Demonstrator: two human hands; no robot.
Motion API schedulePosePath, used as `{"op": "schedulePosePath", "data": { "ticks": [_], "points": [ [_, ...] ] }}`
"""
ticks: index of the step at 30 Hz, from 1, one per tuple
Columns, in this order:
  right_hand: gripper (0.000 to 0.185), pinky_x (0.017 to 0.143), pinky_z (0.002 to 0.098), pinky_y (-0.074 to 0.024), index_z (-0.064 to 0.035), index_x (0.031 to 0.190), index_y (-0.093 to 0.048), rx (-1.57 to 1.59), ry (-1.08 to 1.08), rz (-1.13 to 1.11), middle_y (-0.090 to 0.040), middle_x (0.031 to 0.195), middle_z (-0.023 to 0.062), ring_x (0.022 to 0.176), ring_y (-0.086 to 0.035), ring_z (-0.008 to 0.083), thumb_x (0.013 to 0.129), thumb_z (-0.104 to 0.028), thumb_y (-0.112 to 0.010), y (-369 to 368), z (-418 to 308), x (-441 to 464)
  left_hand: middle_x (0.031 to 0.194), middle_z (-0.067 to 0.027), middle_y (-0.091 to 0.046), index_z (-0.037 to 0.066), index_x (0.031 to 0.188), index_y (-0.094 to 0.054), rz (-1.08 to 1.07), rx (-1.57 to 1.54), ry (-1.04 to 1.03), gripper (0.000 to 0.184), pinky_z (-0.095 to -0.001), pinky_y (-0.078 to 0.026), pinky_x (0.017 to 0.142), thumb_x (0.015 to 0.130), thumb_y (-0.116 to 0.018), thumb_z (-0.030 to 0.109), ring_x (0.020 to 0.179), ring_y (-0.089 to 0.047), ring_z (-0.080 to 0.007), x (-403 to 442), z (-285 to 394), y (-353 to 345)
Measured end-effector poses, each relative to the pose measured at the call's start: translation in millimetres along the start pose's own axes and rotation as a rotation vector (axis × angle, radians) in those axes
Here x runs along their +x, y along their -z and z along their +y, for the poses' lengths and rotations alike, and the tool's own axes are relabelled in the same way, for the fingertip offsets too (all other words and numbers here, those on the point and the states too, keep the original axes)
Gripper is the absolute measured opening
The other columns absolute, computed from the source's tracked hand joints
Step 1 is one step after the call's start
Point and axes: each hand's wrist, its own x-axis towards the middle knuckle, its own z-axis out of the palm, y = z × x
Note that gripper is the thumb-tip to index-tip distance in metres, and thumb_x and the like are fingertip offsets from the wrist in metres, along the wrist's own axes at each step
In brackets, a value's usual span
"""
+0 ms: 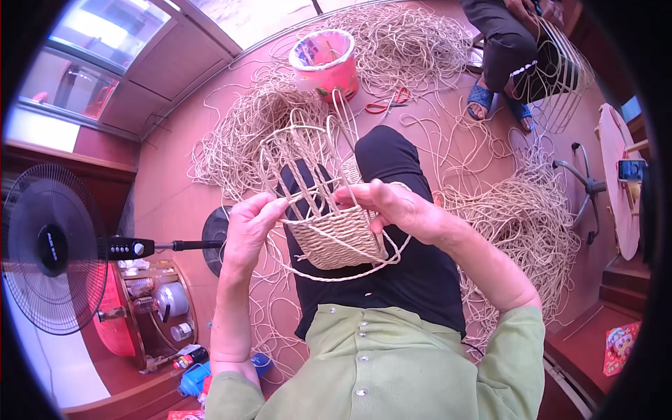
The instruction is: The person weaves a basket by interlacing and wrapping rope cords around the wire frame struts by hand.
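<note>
A partly woven basket [332, 240] of beige cord rests on my lap, its woven wall towards me and its bare wire frame with upright cords rising beyond. My left hand [253, 222] is at the basket's left rim, thumb and forefinger pinched together on a cord. On the right side of the rim is my right hand [392, 208], fingers stretched over the frame and thumb lower against the weave. A loose cord [350, 277] loops in front of the basket and round its right side.
Piles of cord [514, 234] lie on the floor right and ahead. A pink bucket [327, 66] and orange-handled scissors [386, 103] are ahead. A co-worker's slippered feet [481, 100] are at upper right. A standing fan [54, 250] is left, a wooden rack [157, 308] below it.
</note>
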Motion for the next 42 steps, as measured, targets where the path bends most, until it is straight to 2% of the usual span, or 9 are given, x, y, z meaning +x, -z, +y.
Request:
{"op": "schedulePosePath", "data": {
  "ticks": [6,10,14,21,25,28,35,39,42],
  "points": [
    [0.102,0.078,0.0230,-0.0426,-0.0003,0.138,-0.054,0.098,0.008,0.044,-0.063,0.133,0.0098,0.107,-0.056,0.0107,0.091,-0.088,-0.029,-9.9,-2.8,1.9,0.076,0.0019,-0.062,0.001,0.087,-0.074,0.039,0.130,0.061,0.015,-0.0243,-0.044,0.070,0.093,-0.075,0.015,0.076,-0.058,-0.0077,1.4,-4.8,2.4],
    [0.102,0.075,0.0216,-0.0391,-0.0023,0.135,-0.051,0.171,0.055,0.107,-0.065,0.130,0.0058,0.102,-0.053,0.0064,0.088,-0.091,-0.032,-18.6,8.6,-0.7,0.096,-0.0070,-0.067,0.009,0.098,-0.077,0.529,0.664,-0.699,0.026,-0.0346,-0.049,0.075,0.073,-0.083,0.005,0.089,-0.062,-0.0242,-6.7,7.2,-27.2],
    [0.097,0.082,0.0246,-0.0422,-0.0034,0.130,-0.051,0.067,0.107,0.131,-0.062,0.127,0.0051,0.108,-0.052,0.0091,0.088,-0.090,-0.034,-23.5,7.1,0.6,0.094,-0.0058,-0.064,0.012,0.100,-0.077,0.218,0.860,-0.912,0.028,-0.0359,-0.046,0.078,0.073,-0.081,0.005,0.088,-0.059,-0.0239,-2.9,22.4,-37.3],
    [0.085,0.089,0.0330,-0.0466,-0.0013,0.121,-0.058,0.018,0.245,0.219,-0.062,0.107,0.0087,0.096,-0.058,0.0158,0.095,-0.080,-0.041,-28.4,19.2,3.4,0.093,-0.0081,-0.062,0.009,0.096,-0.076,0.126,0.609,-0.785,0.021,-0.0350,-0.046,0.080,0.077,-0.077,0.000,0.091,-0.060,-0.0250,-19.9,31.3,-41.5],
    [0.073,0.072,0.0222,-0.0490,0.0007,0.125,-0.063,0.103,0.155,0.188,-0.068,0.115,0.0056,0.082,-0.058,0.0057,0.104,-0.066,-0.040,-22.2,20.0,-11.4,0.104,-0.0090,-0.062,0.002,0.098,-0.073,0.005,-0.378,-0.515,0.016,-0.0287,-0.050,0.074,0.084,-0.074,-0.006,0.087,-0.063,-0.0201,-51.1,48.8,-72.4],
    [0.048,0.064,0.0217,-0.0472,0.0009,0.126,-0.066,0.118,0.211,0.237,-0.068,0.099,0.0035,0.073,-0.057,0.0041,0.112,-0.039,-0.043,-23.5,20.3,-8.6,0.096,-0.0073,-0.065,0.003,0.103,-0.074,0.224,0.442,-0.708,0.023,-0.0263,-0.049,0.067,0.082,-0.075,-0.008,0.076,-0.061,-0.0141,-27.4,32.9,-71.9],
    [0.025,0.066,0.0248,-0.0513,-0.0005,0.115,-0.072,0.093,0.218,0.307,-0.068,0.086,0.0021,0.070,-0.062,0.0063,0.104,-0.017,-0.058,-22.1,24.0,4.9,0.090,-0.0049,-0.068,0.005,0.111,-0.072,0.281,0.655,-0.830,0.031,-0.0252,-0.052,0.067,0.084,-0.073,-0.010,0.076,-0.065,-0.0122,-4.6,18.2,-103.1],
    [0.019,0.076,0.0243,-0.0544,0.0031,0.109,-0.072,0.205,0.228,0.280,-0.072,0.091,0.0039,0.082,-0.067,0.0082,0.102,-0.012,-0.062,-6.3,25.8,2.1,0.119,-0.0142,-0.069,0.001,0.133,-0.060,0.276,0.390,-0.696,0.047,-0.0383,-0.053,0.091,0.087,-0.067,-0.008,0.106,-0.068,-0.0247,-23.6,34.6,-100.7],
    [0.021,0.079,0.0297,-0.0569,-0.0014,0.114,-0.071,-0.132,0.279,0.738,-0.074,0.095,0.0062,0.085,-0.070,0.0132,0.100,-0.016,-0.063,103.3,55.4,-65.5,0.119,-0.0125,-0.068,0.001,0.134,-0.060,0.336,0.519,-0.607,0.042,-0.0389,-0.047,0.098,0.093,-0.063,0.003,0.109,-0.063,-0.0256,-38.3,34.2,-60.3]
  ]
}}
